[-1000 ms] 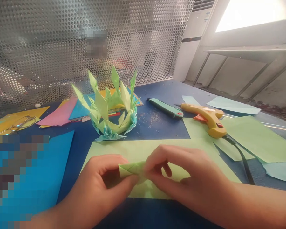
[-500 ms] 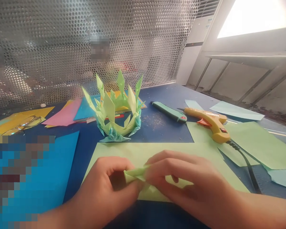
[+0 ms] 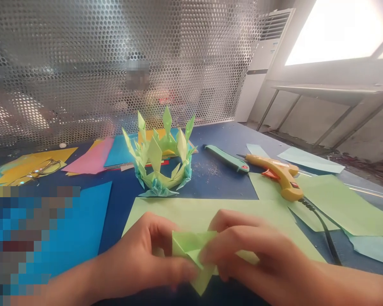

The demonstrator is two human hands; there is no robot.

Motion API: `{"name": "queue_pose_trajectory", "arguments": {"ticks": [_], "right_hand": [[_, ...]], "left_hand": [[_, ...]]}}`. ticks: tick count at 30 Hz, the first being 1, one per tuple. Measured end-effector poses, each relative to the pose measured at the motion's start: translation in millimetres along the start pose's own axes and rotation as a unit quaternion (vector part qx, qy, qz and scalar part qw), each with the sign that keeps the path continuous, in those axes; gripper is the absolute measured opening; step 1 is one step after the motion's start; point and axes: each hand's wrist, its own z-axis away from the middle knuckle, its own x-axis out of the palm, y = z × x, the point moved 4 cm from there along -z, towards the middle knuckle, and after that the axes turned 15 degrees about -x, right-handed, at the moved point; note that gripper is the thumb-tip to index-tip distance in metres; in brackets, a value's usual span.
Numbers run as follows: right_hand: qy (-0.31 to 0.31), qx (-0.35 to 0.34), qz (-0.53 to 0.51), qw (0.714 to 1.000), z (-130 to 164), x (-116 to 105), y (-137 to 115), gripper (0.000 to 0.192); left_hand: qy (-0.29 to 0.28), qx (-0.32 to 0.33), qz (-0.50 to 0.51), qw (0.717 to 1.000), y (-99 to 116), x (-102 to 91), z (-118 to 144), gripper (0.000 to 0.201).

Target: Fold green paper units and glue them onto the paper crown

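My left hand (image 3: pixel 147 255) and my right hand (image 3: pixel 258 255) both pinch a small folded piece of light green paper (image 3: pixel 191 250) near the front edge of the blue table. Its pointed lower corner hangs down between my fingers. Under my hands lies a large light green sheet (image 3: pixel 210 212). Behind it stands a spiky crown-shaped ring of folded green and pale blue paper (image 3: pixel 161 159).
A teal utility knife (image 3: pixel 226 158) and a yellow glue gun (image 3: pixel 279 174) with a black cord lie to the right, on more green and pale blue sheets. Pink, yellow and blue sheets and eyeglasses (image 3: pixel 38 170) lie at left. A perforated metal screen (image 3: pixel 83 63) stands behind.
The folded green piece has been turned and opened from a narrow strip into a broader pointed shape. My hands sit slightly lower in view as the camera tilted up.
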Motion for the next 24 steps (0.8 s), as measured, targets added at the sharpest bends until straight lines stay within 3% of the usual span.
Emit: {"name": "queue_pose_trajectory", "arguments": {"ticks": [3, 6, 10, 17, 24], "right_hand": [[0.002, 0.004, -0.013, 1.0, 0.0, 0.0, 1.0, 0.023], [0.005, 0.02, -0.025, 0.999, -1.3, -0.1, 5.3, 0.019], [0.006, 0.176, -0.136, 0.975, -4.5, 5.8, 24.8, 0.007], [0.069, 0.269, -0.193, 0.941, -17.6, 17.3, 47.7, 0.042], [0.08, 0.306, -0.249, 0.916, -9.6, 25.4, 52.8, 0.048]], "left_hand": [[-0.025, 0.003, 0.016, 1.0, 0.1, -0.5, -0.2, 0.044], [0.004, 0.015, 0.018, 1.0, -0.7, -2.8, -2.5, 0.05], [0.089, 0.047, 0.018, 0.995, -3.2, -6.3, -5.4, 0.042], [0.216, 0.07, 0.021, 0.974, -2.8, -12.6, -3.1, 0.035], [0.263, 0.073, -0.014, 0.962, -3.5, -12.3, 2.3, 0.037]]}}
